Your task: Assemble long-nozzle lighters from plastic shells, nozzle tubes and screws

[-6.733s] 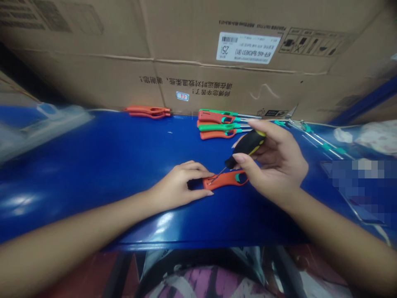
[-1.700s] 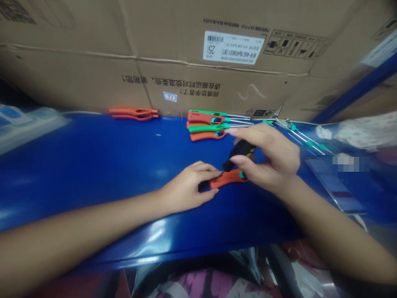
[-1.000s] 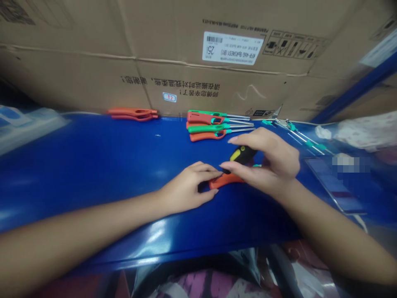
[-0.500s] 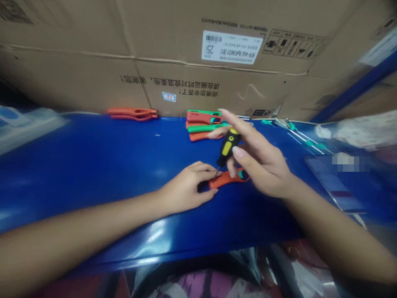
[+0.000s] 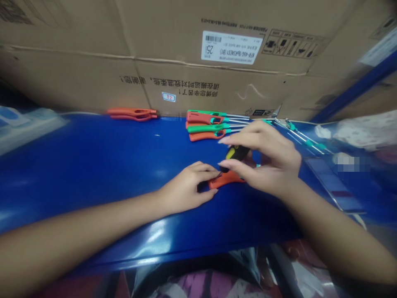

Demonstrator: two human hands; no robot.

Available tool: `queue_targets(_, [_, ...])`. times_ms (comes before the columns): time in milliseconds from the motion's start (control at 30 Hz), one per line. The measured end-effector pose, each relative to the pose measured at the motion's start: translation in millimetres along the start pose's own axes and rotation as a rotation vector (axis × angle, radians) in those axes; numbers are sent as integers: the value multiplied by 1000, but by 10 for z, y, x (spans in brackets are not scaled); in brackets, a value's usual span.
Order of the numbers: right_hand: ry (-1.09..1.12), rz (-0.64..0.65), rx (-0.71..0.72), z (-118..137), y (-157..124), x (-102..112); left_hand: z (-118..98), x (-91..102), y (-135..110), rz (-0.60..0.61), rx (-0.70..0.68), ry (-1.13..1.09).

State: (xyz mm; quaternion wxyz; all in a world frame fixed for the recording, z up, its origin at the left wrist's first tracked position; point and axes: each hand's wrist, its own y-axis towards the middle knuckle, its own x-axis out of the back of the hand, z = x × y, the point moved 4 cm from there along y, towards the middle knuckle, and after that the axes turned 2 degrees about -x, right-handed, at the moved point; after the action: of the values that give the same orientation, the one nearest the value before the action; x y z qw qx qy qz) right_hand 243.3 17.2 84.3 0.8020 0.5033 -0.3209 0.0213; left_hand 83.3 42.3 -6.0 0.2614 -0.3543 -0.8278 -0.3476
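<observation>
My left hand [image 5: 190,188] grips the near end of an orange lighter [image 5: 228,179] that lies on the blue table, thumb on one side and fingers on the other. Closed round the black and yellow handle of a screwdriver [image 5: 231,159] is my right hand [image 5: 269,159]. The screwdriver leans over to the right, and its thin shaft reaches down to the lighter's handle near my left fingertips. Whether the tip sits in a hole I cannot tell. The lighter's far end is partly hidden behind my right hand.
Several orange and green long-necked lighters [image 5: 203,129] lie stacked at the back. Orange lighter shells [image 5: 132,114] rest to their left. Metal rods with teal parts [image 5: 305,136] lie at right, near a phone [image 5: 336,186]. A cardboard box [image 5: 93,78] stands behind the table.
My right hand has closed more round the screwdriver and tipped its handle lower and to the right. The left hand and the lighter stay in place.
</observation>
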Motion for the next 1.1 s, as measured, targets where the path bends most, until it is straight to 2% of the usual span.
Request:
queue_targets(100, [-50, 43, 24, 2, 1, 4, 5, 2, 0, -8, -3, 2])
queue_targets(167, [43, 143, -77, -36, 4, -20, 8, 2, 0, -9, -4, 8])
queue_targets(233, [132, 179, -146, -61, 10, -28, 7, 2, 0, -8, -8, 14])
queue_targets(400, [-12, 15, -6, -23, 40, 44, -6, 5, 0, -13, -21, 12])
queue_targets(467, [14, 77, -27, -25, 40, 19, -6, 6, 1, -13, -21, 18])
queue_targets(567, [174, 177, -108, -34, 28, -32, 7, 5, 2, -12, -12, 28])
queue_targets(633, [179, 127, -85, -19, 24, -24, 13, 3, 4, -11, -7, 24])
queue_targets(700, [82, 50, -25, 5, 17, -1, 11, 1, 5, -8, -4, 20])
queue_targets(767, [10, 36, 10, 26, 6, 2, 3, 1, 5, -1, 1, 19])
queue_targets(933, [220, 180, -165, -35, -21, -52, -5, 14, 0, -4, 8, 36])
queue_targets(1000, [204, 132, -172, -64, -19, -37, 0, 15, 0, -5, 6, 32])
queue_targets(1100, [49, 7, -91, -72, -7, 11, 6, 5, 3, 9, 8, 14])
